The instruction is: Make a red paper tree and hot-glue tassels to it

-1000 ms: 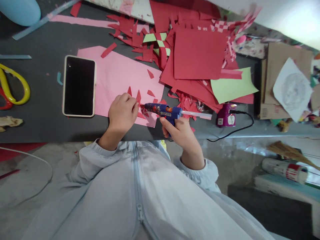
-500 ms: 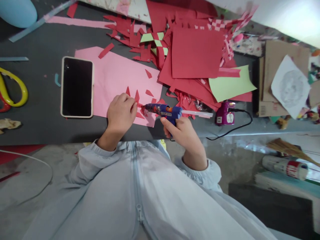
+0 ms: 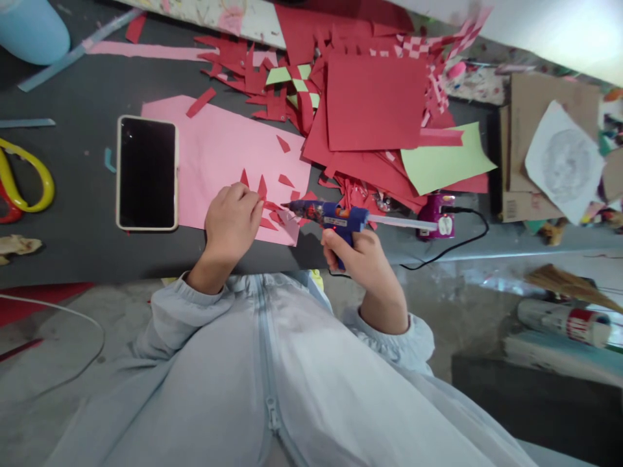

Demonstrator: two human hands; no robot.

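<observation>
My right hand [image 3: 357, 256] is wrapped round the handle of a blue hot glue gun [image 3: 331, 214]. A pale glue stick [image 3: 402, 222] sticks out of its back end, and its nozzle points left toward my other hand. My left hand [image 3: 232, 219] is closed at the lower part of a pink paper sheet [image 3: 219, 139], its fingertips pinching a small red paper piece [image 3: 270, 205]. Pointed red paper cuttings [image 3: 283, 144] lie around on the pink sheet. The nozzle tip is just right of the pinched piece; whether they touch I cannot tell.
A phone [image 3: 147, 174] lies over the sheet's left edge. Yellow-handled scissors [image 3: 43, 185] are far left. Red paper sheets [image 3: 374, 104], a light green sheet [image 3: 448, 159] and scraps pile up behind. A purple plug adapter [image 3: 437, 217] with a black cable [image 3: 467, 250] sits right, near cardboard [image 3: 555, 123].
The glue gun in my right hand has moved right, its nozzle drawing back slightly from my left fingers. My left hand keeps its pinch; the whole view has shifted slightly.
</observation>
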